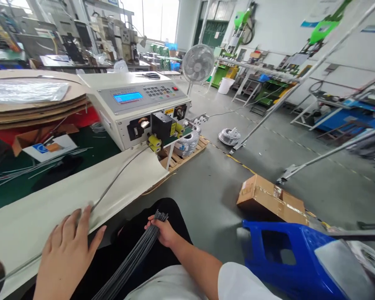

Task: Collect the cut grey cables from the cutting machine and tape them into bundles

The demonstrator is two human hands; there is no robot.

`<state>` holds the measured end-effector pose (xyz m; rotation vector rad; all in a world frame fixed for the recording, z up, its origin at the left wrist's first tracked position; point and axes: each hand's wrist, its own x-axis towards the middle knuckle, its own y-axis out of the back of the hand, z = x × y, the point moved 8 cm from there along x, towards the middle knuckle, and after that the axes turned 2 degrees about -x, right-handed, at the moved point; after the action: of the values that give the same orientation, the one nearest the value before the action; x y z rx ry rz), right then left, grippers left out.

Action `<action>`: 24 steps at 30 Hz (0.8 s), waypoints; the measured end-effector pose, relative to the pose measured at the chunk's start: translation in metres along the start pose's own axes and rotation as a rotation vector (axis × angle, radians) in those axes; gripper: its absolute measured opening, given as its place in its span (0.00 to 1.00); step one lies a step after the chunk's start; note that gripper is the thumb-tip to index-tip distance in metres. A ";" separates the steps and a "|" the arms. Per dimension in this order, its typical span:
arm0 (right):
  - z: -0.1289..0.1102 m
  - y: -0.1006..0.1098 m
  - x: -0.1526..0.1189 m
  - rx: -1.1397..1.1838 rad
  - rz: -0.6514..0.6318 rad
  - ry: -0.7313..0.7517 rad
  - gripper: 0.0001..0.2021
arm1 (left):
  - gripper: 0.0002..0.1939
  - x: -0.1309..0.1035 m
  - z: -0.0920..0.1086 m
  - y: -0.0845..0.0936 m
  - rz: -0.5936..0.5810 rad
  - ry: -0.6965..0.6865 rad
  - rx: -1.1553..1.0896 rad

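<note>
"Along the cream sheet (pixel 125 198) at the edge of the desk (pixel 92 143), what is the left hand (pixel 65 248) doing?"

"It lies palm down over a single grey wire (pixel 115 177). Its fingers are stretched out, only slightly apart, with the thumb spread well away from them."

"Is it pinching the wire?"

"No pinch shows. The wire passes beneath the fingertips, and a length of grey wire shows again past the back of the hand, toward the lower left. How firmly the hand presses, I cannot tell."

"Where does the other end go?"

"Up to the yellow-green rollers (pixel 154 142) on the front of a boxy machine (pixel 103 102), which has a lit blue display (pixel 128 97) and rows of keys."

"And the right hand (pixel 163 230)?"

"Its fingers are closed around a bundle of grey wires (pixel 129 260), near the upper ends. The bundle slants across the person's lap, down toward the bottom edge of the view."

"What stands around them?"

"Coils of wire (pixel 187 143) sit on a wooden pallet (pixel 203 145) beside the machine. On the floor to the right are a taped cardboard box (pixel 270 202) and, nearer, a blue plastic piece (pixel 303 241). A fan (pixel 198 64) stands behind the machine."
</note>
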<state>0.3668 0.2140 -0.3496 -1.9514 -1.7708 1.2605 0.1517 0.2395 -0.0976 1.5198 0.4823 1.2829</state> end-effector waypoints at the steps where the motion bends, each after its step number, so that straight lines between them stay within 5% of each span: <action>1: -0.001 -0.001 -0.001 -0.004 0.003 0.003 0.15 | 0.35 -0.003 -0.005 -0.003 -0.027 0.024 0.050; 6: -0.003 0.001 -0.004 -0.018 0.037 0.000 0.15 | 0.30 -0.015 -0.036 -0.003 -0.121 0.086 0.167; 12: -0.002 0.000 -0.002 -0.033 0.022 -0.026 0.15 | 0.15 -0.044 -0.067 0.036 -0.149 0.103 0.143; 18: -0.001 0.007 0.001 -0.070 0.040 -0.032 0.18 | 0.15 -0.105 -0.027 0.051 -0.190 -0.258 -0.002; 24: 0.004 0.006 0.001 -0.060 0.053 -0.073 0.19 | 0.16 -0.166 0.008 0.012 -0.410 -0.253 -0.080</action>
<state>0.3682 0.2125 -0.3564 -2.0216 -1.8230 1.3260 0.0977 0.0969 -0.1640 1.4026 0.5363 0.7735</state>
